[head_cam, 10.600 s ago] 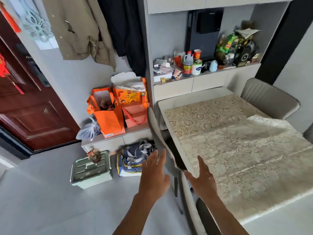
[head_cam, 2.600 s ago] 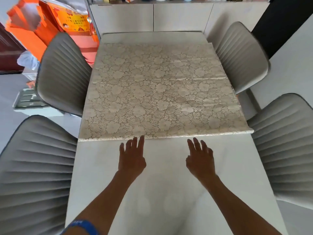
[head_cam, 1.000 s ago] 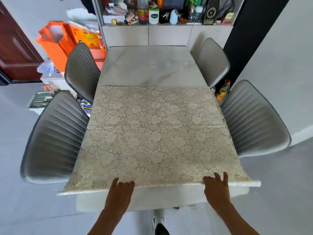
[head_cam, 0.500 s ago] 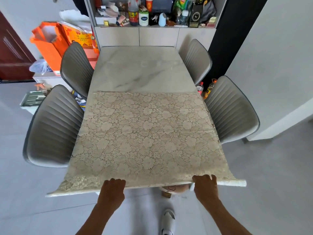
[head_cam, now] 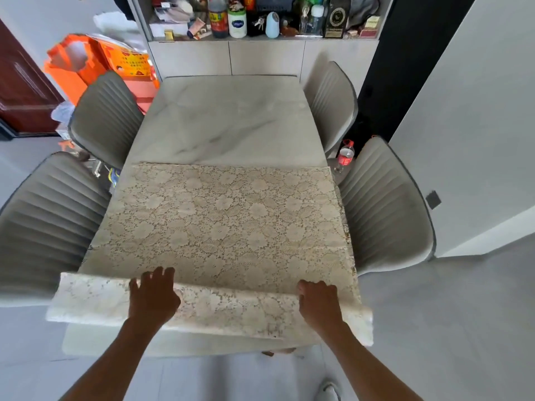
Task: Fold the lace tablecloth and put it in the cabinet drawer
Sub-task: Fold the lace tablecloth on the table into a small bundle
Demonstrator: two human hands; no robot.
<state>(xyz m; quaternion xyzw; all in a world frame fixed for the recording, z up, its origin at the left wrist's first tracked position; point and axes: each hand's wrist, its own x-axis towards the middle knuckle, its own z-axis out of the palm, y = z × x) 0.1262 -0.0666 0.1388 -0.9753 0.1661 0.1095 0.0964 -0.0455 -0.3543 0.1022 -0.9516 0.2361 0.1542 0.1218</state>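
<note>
The beige lace tablecloth (head_cam: 225, 221) lies folded over the near half of the marble table (head_cam: 231, 123). Its near edge is lifted and turned back over itself in a band across the table's front. My left hand (head_cam: 153, 299) grips that turned edge left of centre. My right hand (head_cam: 318, 302) grips it towards the right. Both hands have fingers curled over the fold. The cabinet drawers (head_cam: 263, 57) are shut, just past the table's far end.
Four grey ribbed chairs flank the table, such as a left one (head_cam: 49, 215) and a right one (head_cam: 385, 206). Bottles and jars (head_cam: 228, 18) crowd the shelf above the drawers. Orange bags (head_cam: 95, 62) sit far left. A bottle (head_cam: 346, 153) stands on the floor at right.
I pulled the cloth towards me along the table, baring its far half. The near edge, held flat half a second ago, is now lifted and turned back over the cloth.
</note>
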